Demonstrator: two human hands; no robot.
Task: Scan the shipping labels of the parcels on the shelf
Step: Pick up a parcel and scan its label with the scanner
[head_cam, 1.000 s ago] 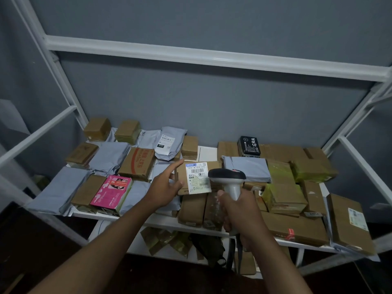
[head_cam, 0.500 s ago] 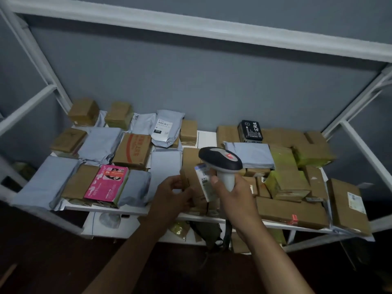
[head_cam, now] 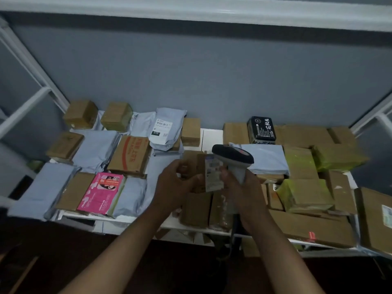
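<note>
Left hand [head_cam: 176,187] grips the brown parcel [head_cam: 194,166] (label [head_cam: 213,177] at 3 o'clock); right hand [head_cam: 241,192] holds the scanner [head_cam: 233,158] just beside it.

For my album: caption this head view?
Left hand tilts labelled parcel beside scanner in right hand.

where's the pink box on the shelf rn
In the head view the pink printed cardboard box lies at the left front of the white shelf, between a flat brown cardboard box and a grey plastic mailer bag.
</note>
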